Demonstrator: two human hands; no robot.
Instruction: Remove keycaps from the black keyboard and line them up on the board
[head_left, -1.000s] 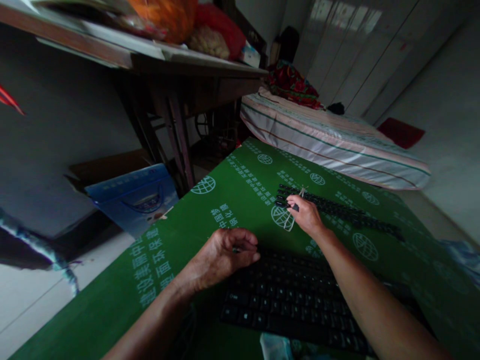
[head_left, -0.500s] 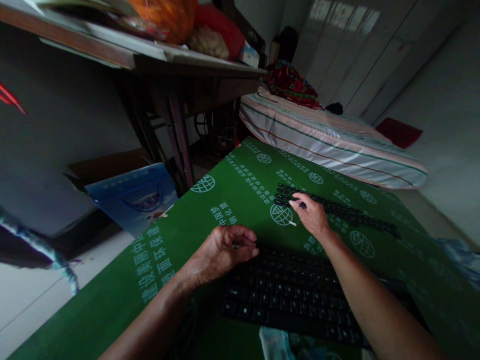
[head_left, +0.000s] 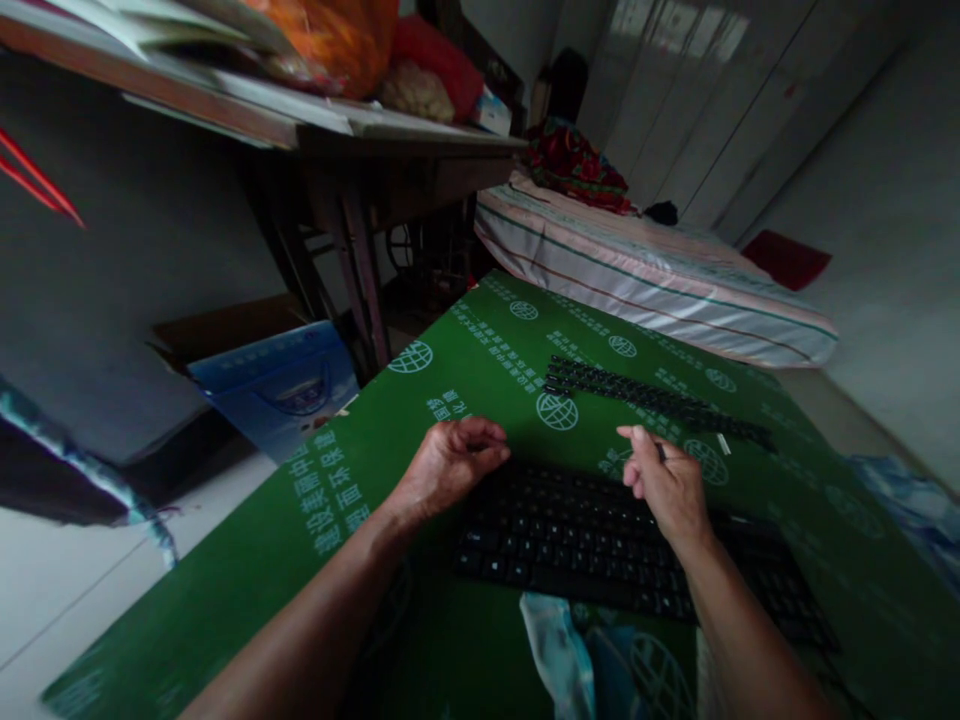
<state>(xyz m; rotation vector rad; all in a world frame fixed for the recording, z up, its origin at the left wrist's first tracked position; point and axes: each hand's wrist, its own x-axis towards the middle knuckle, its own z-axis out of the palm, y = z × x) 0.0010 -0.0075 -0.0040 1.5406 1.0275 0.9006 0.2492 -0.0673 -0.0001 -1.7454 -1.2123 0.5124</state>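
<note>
A black keyboard (head_left: 570, 575) lies on the green table (head_left: 450, 370), its upper left corner beside my left hand (head_left: 454, 460). That hand is curled, thumb and fingertips drawn together at the keyboard's edge; whatever they may hold is hidden. Over the keyboard's far edge, my right hand (head_left: 671, 490) is closed, with its forefinger and thumb side pointing left and a dark band on one finger. I cannot make out anything between its fingers. Farther back, several rows of loose black keycaps (head_left: 645, 392) are laid out on the table. A small white strip (head_left: 724, 443) lies near their right part.
A light blue patterned cloth (head_left: 559, 650) lies at the near side of the keyboard. Left of the table stand a blue bag (head_left: 277, 385) and a wooden desk (head_left: 420, 140) with bags on it. Beyond the table is a bed (head_left: 652, 265).
My right hand has pulled back from the left end of the keycap rows to above the keyboard. The white strip now lies farther right. My left hand stays by the keyboard corner.
</note>
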